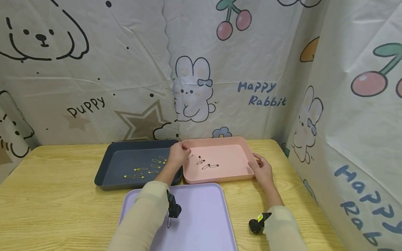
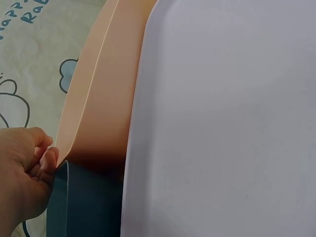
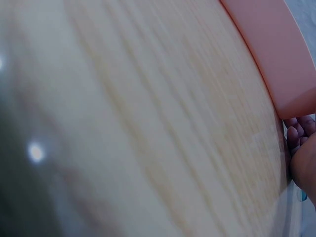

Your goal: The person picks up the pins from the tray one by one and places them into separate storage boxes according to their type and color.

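Observation:
My left hand (image 1: 177,156) pinches the left rim of the pink tray (image 1: 230,156), close to where it meets the dark grey tray (image 1: 115,159). In the left wrist view, that hand's curled fingers (image 2: 47,160) are right at the pink tray's corner. On the opposite side, my right hand (image 1: 262,170) grips the pink tray's right edge, thumb at the rim and fingers outside the wall. Several dark safety pins (image 1: 214,166) lie in the pink tray's left half. Gold safety pins (image 1: 154,172) are scattered in the dark grey tray, partly hidden by my left hand.
Nearest to me, a lilac tray (image 1: 204,218) lies under my left forearm, with one safety pin (image 1: 169,223) on it. All stand on a wooden table (image 1: 52,194). A printed cloth (image 1: 139,75) hangs behind and along the right side.

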Demonstrator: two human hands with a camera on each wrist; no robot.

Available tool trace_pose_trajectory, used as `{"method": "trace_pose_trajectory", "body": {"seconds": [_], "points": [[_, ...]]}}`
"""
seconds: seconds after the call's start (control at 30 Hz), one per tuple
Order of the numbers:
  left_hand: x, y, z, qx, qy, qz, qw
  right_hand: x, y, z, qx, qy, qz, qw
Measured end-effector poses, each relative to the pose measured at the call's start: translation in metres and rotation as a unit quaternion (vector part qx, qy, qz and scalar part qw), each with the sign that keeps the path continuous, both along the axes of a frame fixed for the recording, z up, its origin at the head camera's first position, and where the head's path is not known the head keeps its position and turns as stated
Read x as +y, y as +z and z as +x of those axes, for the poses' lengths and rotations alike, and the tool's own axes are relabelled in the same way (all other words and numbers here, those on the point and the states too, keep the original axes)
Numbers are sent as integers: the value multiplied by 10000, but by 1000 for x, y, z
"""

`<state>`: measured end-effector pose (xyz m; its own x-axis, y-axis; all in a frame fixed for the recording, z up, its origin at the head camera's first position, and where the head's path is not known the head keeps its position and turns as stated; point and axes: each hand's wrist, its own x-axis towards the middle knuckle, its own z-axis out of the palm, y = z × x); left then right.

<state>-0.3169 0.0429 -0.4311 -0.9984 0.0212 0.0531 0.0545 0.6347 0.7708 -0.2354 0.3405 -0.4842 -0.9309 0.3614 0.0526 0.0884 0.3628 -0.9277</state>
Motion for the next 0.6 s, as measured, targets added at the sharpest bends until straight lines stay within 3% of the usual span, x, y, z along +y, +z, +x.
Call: {"method": "trace_pose_trajectory", "body": {"seconds": [0.23, 0.43, 0.6], "points": [[-6, -3, -3, -54, -108, 188, 9998, -2, 1, 0, 24, 11, -12, 10000], [-13, 4, -2, -402, -715, 748, 9938, -3, 2, 0, 36, -3, 85, 10000], [-19, 13, 3, -656, -1171, 797, 9877, -3, 3, 1, 27, -13, 41, 10000]]}}
